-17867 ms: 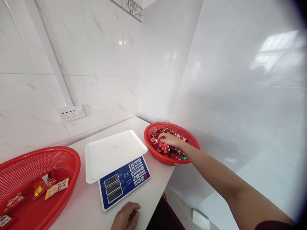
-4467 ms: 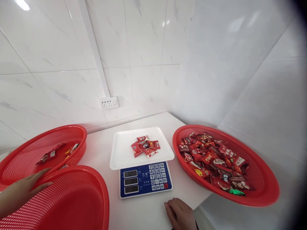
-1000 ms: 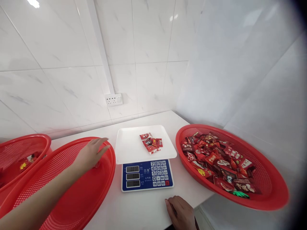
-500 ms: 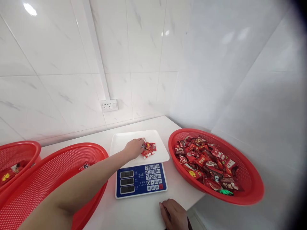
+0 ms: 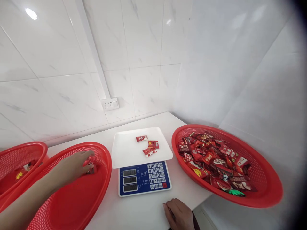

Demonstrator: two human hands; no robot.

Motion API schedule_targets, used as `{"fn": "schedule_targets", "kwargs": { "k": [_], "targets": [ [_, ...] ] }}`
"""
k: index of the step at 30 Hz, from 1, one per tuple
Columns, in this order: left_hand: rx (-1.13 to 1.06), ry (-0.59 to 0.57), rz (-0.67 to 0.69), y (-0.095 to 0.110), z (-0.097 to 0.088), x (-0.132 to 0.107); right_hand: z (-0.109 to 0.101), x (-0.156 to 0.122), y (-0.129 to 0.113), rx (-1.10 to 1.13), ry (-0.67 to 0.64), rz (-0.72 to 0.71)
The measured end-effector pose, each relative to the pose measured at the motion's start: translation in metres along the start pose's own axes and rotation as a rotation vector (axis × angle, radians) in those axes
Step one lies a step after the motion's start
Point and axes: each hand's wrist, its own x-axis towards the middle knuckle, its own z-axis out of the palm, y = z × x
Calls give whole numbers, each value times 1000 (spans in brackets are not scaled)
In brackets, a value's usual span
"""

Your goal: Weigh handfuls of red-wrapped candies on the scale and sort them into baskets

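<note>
My left hand (image 5: 80, 164) reaches into the near red mesh basket (image 5: 104, 188), its fingers spread apart. Wrapped candy (image 5: 90, 168) lies just under its fingertips by the basket's far side. Curled on the table below the scale is my right hand (image 5: 179, 213); what its fingers hold, if anything, is hidden. The digital scale (image 5: 145, 179) has a blue keypad panel and three displays. On its white tray (image 5: 124, 147) lie a few red-wrapped candies, among them a red and white one (image 5: 142, 138) near the back.
To the right, a red basket (image 5: 268, 191) full of mixed wrapped candies stands at the table's edge. Another red basket (image 5: 44, 150), holding some candies, is at the far left. Behind the table (image 5: 141, 214) is a tiled wall with a socket (image 5: 110, 104).
My left hand has moved left from the candies on the scale tray into the near basket. The candies it covered now show, and the top display reading differs. My right hand stays curled.
</note>
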Motion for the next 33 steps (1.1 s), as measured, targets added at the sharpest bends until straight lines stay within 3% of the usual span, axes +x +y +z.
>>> {"fn": "schedule_targets", "kwargs": {
  "k": [3, 6, 8, 11, 15, 18, 21, 33],
  "targets": [
    [99, -95, 102, 13, 11, -3, -1, 2, -1, 11, 8, -14],
    [21, -194, 236, 55, 34, 7, -2, 4, -2, 11, 4, -9],
    [38, -227, 397, 88, 56, 20, -2, 4, -3, 9, -3, 9],
    [141, -190, 607, 130, 91, 43, -3, 4, -5, 1, -2, 34],
    [220, -94, 634, 166, 130, 66, -4, 4, -7, -17, -13, 48],
    [278, -32, 609, 176, 146, 76, -3, 3, -6, -18, -9, 41],
    [305, -19, 594, 176, 150, 83, -2, 3, -5, -16, -9, 35],
    [244, -30, 662, 163, 135, 87, -2, 3, -5, 6, 18, 18]
  ]
}}
